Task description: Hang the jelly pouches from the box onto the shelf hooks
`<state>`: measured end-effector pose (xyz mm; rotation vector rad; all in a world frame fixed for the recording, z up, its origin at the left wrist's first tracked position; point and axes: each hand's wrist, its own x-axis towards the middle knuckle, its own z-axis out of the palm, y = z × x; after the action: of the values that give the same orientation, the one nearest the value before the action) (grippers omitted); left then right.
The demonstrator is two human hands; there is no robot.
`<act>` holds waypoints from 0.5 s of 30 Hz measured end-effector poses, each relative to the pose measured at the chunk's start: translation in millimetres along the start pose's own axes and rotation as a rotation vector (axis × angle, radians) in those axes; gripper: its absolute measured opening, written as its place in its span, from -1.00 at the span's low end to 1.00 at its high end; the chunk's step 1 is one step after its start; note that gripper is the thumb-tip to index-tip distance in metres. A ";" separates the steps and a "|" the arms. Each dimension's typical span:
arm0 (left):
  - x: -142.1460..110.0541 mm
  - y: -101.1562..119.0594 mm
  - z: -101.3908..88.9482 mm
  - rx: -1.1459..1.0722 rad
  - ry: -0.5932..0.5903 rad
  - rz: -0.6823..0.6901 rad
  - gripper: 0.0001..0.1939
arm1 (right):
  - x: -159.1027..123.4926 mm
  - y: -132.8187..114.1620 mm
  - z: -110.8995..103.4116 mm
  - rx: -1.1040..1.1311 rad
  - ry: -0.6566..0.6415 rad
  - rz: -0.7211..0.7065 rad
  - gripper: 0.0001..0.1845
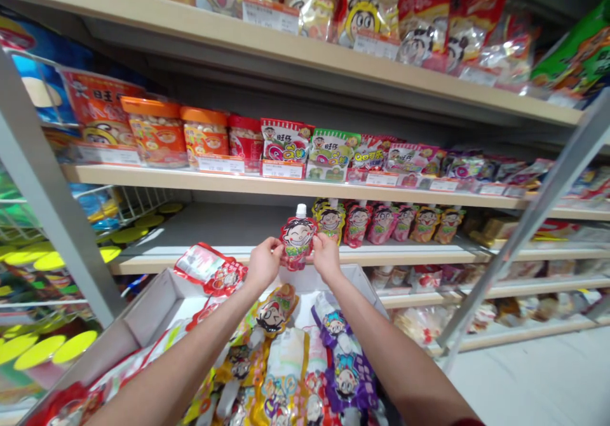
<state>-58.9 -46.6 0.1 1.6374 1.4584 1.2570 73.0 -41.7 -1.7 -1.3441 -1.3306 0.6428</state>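
Observation:
Between my two hands a red spouted pouch [298, 240] with a white cap and a cartoon face is held upright, in front of a shelf edge. My left hand [265, 262] pinches its left side. Its right side is gripped by my right hand [328, 258]. Just behind and to the right, a row of similar pouches [356, 224] in yellow, red, pink and orange stands on the shelf [190, 226]. Below my hands, an open box [159, 305] holds many loose pouches, among them a purple pouch [347, 375] and an orange pouch [271, 315].
Above, a shelf carries orange-lidded jars [157, 132] and candy bags [333, 154] with price tags. Larger snack bags [372, 6] fill the top shelf. A grey post [52, 203] rises at the left, near yellow-lidded tubs [76, 348]. Another slanted post [519, 222] is at the right.

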 end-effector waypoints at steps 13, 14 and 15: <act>81.5 -18.1 40.3 0.233 0.117 -0.070 -0.76 | 59.0 25.5 17.0 -0.373 0.252 0.012 -0.76; 84.8 -18.6 42.1 0.268 0.129 -0.070 -0.76 | 60.5 26.2 18.1 -0.397 0.270 0.022 -0.77; 87.5 -19.0 43.3 0.294 0.137 -0.074 -0.77 | 61.4 26.6 19.4 -0.416 0.279 0.026 -0.79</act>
<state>-31.4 48.4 -10.7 1.6905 1.8440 1.1761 78.2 26.9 -12.9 -1.7164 -1.2581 0.1844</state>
